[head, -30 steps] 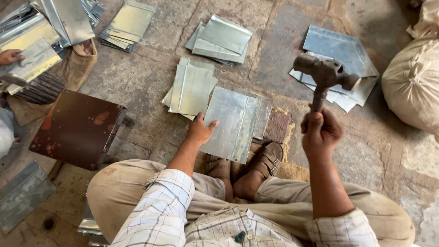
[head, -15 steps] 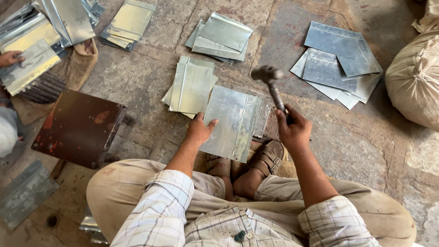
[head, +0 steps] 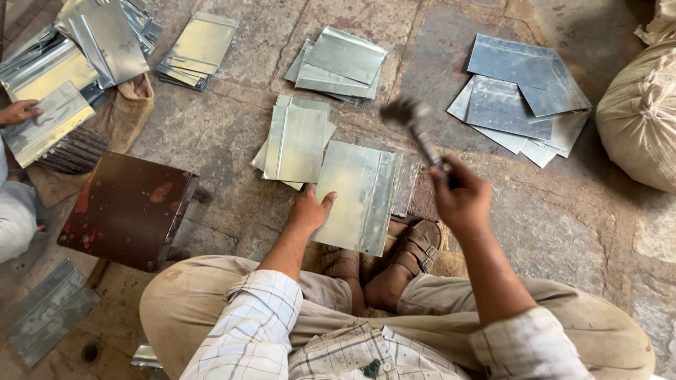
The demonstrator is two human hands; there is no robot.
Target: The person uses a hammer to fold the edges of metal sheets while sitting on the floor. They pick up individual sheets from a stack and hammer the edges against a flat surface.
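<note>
Single head-worn view, steeply downward, close over lap and stone floor [head: 232,134].

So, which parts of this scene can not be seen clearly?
- Head view: the hammer head is blurred, so its shape is unclear.
- The right hand hides the handle's end.
- Another person's hand is cut off by the left edge.
- The sack is cut off by the right edge.

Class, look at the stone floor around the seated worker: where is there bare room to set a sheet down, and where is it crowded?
Bare floor lies between the rusty stool and the folded sheets. More lies between the right hand and the sack. It is crowded top left, around the sheet piles, and around the left hand.
</note>
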